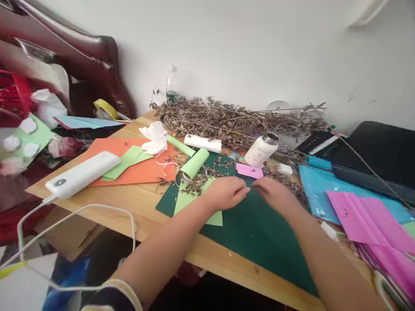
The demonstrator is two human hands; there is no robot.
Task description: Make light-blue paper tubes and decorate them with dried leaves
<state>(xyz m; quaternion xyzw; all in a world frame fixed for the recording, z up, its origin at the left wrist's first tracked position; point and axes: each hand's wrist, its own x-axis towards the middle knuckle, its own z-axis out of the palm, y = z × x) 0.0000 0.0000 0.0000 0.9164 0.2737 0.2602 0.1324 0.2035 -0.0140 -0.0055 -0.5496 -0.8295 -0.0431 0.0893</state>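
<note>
My left hand (227, 191) is above the green cutting mat (253, 242), its fingers pressed together; anything in them is hidden. Opposite it, my right hand (275, 195) has its fingertips drawn together in a pinch, slightly blurred, and I cannot make out what they hold. Just beyond both hands lies a small pink paper piece (249, 171). A rolled green paper tube (195, 164) rests among dried leaf crumbs, to the left. Partly under my left forearm is a flat light green sheet (212, 219). A white bottle without a lid (262, 149) leans behind the pink piece.
Dried plant stems (220, 121) lie along the wall, near a clear plastic bottle (172, 84). A white power bank (82, 174) with a cable and orange paper (142, 172) are at left. Pink folded paper (359, 218) and a blue packet (316, 190) are at right.
</note>
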